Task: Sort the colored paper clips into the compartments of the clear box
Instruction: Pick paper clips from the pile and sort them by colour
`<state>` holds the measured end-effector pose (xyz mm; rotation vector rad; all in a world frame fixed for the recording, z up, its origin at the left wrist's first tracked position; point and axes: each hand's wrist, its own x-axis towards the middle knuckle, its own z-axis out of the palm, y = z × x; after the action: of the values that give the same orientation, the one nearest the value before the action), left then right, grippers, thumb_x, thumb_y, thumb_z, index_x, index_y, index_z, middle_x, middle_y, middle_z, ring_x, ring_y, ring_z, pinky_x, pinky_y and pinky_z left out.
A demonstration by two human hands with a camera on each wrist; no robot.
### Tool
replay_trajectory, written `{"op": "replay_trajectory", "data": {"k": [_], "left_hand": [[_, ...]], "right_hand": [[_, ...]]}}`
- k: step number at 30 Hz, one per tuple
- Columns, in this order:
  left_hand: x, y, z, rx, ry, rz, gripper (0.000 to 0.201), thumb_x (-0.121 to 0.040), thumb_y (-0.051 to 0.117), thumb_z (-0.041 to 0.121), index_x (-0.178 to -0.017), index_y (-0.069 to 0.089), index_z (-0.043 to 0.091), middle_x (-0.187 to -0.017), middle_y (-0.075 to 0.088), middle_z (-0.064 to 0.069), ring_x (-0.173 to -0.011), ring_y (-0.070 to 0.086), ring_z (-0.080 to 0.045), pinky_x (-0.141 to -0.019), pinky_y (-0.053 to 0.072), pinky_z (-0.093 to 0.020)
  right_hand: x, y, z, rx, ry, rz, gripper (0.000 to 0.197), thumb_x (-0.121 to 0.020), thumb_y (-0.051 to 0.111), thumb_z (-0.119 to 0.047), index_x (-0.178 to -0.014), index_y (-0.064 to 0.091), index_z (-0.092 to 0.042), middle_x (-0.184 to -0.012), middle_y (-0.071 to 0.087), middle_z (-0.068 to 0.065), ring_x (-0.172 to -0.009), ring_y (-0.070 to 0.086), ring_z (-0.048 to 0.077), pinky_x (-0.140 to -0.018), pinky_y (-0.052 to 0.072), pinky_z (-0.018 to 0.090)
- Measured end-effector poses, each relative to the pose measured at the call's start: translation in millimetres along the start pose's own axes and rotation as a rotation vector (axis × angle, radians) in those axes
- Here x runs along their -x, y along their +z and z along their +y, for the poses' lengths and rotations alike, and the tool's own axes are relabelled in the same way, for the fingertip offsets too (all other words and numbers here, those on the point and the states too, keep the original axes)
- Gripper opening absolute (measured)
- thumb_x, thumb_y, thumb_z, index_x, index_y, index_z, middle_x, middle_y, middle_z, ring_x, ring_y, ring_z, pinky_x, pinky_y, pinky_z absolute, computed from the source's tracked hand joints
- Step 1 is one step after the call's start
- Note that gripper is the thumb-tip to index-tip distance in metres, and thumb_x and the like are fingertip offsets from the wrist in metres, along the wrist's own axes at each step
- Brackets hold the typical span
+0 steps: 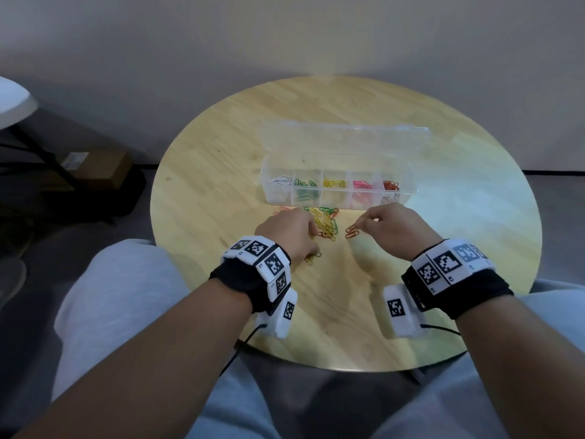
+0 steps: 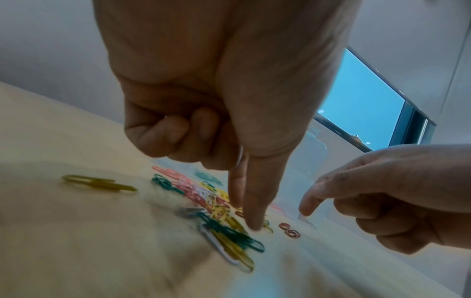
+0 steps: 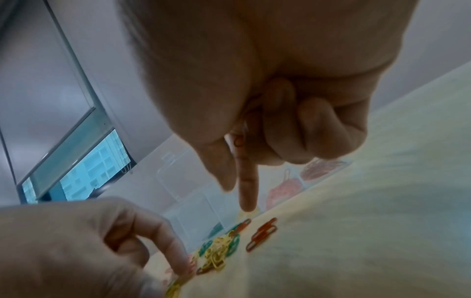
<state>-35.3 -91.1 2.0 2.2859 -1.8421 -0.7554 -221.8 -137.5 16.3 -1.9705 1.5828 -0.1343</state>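
The clear box (image 1: 335,191) sits open on the round wooden counter (image 1: 459,248), lid tipped back, its compartments holding white, green, yellow, pink and red clips from left to right. Just in front of it lies a loose pile of paper clips (image 1: 326,223), mostly yellow and green. The left hand (image 1: 289,232) rests over the pile's left edge, forefinger and thumb stretched down into the clips, the other fingers curled around a white clip (image 2: 239,156). The right hand (image 1: 392,228) is beside the pile, forefinger pointing down over a few red clips (image 1: 352,232), the rest folded around a red clip (image 3: 238,141).
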Motion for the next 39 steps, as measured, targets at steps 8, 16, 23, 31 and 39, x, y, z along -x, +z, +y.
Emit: {"op": "replay_trajectory", "data": {"k": [8,16,23,31,39], "left_hand": [[-8.7,-2.4,20.1,-0.105,0.038,0.027,0.009,-0.086,0.067,0.027,-0.093,0.072,0.024,-0.09,0.071,0.002,-0.084,0.066,-0.023,-0.071,0.053,-0.033],[-6.7,2.5,23.5,-0.246,0.054,0.028,0.008,-0.087,0.065,0.022,-0.092,0.071,0.019,-0.088,0.069,-0.001,-0.082,0.064,-0.026,-0.071,0.047,-0.034],[3.2,3.2,22.9,-0.321,0.033,-0.07,0.029,-0.078,0.07,0.033,-0.066,0.05,0.015,-0.065,0.054,0.001,-0.06,0.052,-0.02,-0.055,0.039,-0.027],[8.0,6.6,17.5,-0.03,0.002,-0.12,0.034,-0.089,0.045,0.036,-0.062,0.042,0.015,-0.065,0.048,-0.003,-0.063,0.048,-0.025,-0.057,0.034,-0.03],[24.2,-0.4,10.7,0.761,-0.009,-0.052,0.036,-0.09,0.038,0.017,-0.056,0.027,0.021,-0.056,0.019,-0.003,-0.047,0.013,-0.017,-0.05,0.011,-0.029]], "right_hand": [[5.7,4.9,1.4,0.198,0.052,-0.069,0.015,-0.084,0.068,-0.021,-0.082,0.075,-0.034,-0.101,0.071,-0.006,-0.081,0.059,0.014,-0.068,0.045,0.025],[4.9,4.3,-2.7,0.196,-0.004,-0.054,0.031,-0.088,0.065,-0.02,-0.113,0.07,-0.039,-0.131,0.06,0.0,-0.103,0.062,0.021,-0.077,0.044,0.025],[0.6,9.0,-4.0,0.261,0.068,-0.038,0.016,-0.08,0.074,-0.022,-0.084,0.075,-0.037,-0.103,0.069,-0.005,-0.081,0.061,0.016,-0.066,0.048,0.026],[4.8,17.3,-7.8,0.364,0.097,-0.034,0.013,-0.085,0.064,-0.028,-0.092,0.07,-0.019,-0.087,0.065,0.001,-0.077,0.063,0.022,-0.065,0.05,0.029],[3.1,10.2,-0.9,0.316,0.068,-0.027,0.01,-0.083,0.071,-0.03,-0.091,0.071,-0.026,-0.095,0.065,-0.002,-0.081,0.063,0.02,-0.064,0.047,0.028]]}}
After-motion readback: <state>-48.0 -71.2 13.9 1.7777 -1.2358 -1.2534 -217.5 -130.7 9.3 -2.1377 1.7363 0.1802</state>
